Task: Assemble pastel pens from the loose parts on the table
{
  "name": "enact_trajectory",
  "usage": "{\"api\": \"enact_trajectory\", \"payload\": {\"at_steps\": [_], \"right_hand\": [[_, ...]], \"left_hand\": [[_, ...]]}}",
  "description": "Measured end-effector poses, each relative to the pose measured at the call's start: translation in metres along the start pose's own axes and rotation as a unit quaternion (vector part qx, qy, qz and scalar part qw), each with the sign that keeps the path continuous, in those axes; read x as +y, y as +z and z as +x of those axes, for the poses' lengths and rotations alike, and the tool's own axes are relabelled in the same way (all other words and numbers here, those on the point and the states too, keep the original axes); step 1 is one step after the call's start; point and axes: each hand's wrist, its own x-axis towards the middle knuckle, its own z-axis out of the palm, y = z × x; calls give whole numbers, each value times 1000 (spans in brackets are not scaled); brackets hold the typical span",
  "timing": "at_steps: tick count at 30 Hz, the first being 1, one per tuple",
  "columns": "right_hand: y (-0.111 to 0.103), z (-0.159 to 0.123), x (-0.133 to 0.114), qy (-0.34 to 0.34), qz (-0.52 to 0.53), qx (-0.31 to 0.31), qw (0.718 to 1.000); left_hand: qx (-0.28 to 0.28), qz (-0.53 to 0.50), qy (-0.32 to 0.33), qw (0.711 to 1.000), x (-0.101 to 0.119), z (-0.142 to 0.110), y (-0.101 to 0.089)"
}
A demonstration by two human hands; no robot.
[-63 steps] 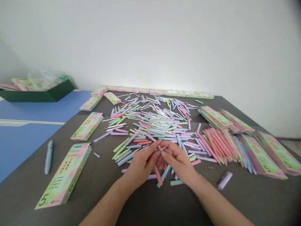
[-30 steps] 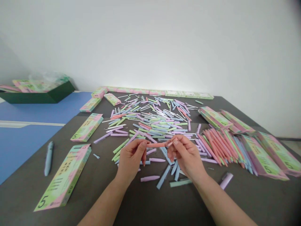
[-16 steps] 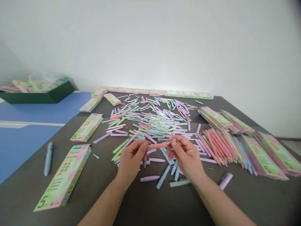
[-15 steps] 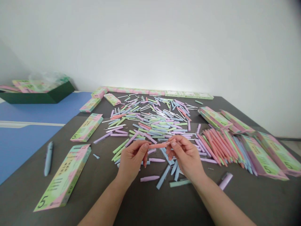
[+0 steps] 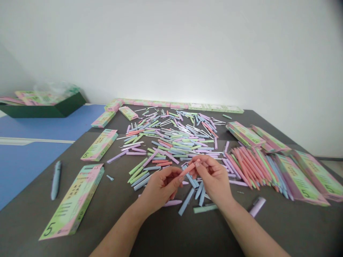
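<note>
A coral pen point(image 5: 189, 169) is held between my two hands above the front of the table. My left hand point(image 5: 166, 184) pinches its lower left end with thumb and fingertips. At the upper right end, my right hand point(image 5: 211, 174) pinches with thumb and forefinger. The pen slants up to the right, and its ends are partly hidden by my fingers. Beneath and beyond my hands lie loose blue pen pieces point(image 5: 187, 201), a lilac piece point(image 5: 173, 203) and a green piece point(image 5: 205, 208). A large heap of pastel pen parts and white refills point(image 5: 174, 137) spreads behind them.
To the right lies a row of coral pens point(image 5: 249, 166), with several printed boxes point(image 5: 300, 176) beside it. More boxes point(image 5: 75, 200) line the left side and back edge. A blue pen point(image 5: 55, 180) lies at far left. A dark green tray point(image 5: 64, 107) stands on the blue surface.
My left hand has moved right and slightly down, nearer my right hand. The coral pen has gone from almost level to slanting. My right hand has barely moved.
</note>
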Motion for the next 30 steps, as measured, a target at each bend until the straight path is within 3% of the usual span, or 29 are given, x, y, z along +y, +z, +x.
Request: {"api": "enact_trajectory", "payload": {"at_steps": [8, 22, 26, 30], "right_hand": [[-1, 0, 2, -4, -2, -3, 1000], [-6, 1, 3, 9, -26, -63, 998], [-8, 3, 1, -17, -39, -11, 999], [-8, 6, 4, -9, 37, 36, 999]], "left_hand": [[-28, -33, -3, 999, -1, 0, 1], [-25, -18, 3, 1000, -1, 1, 1], [-23, 2, 0, 1000, -1, 2, 0], [-11, 13, 7, 1000, -1, 2, -2]]}}
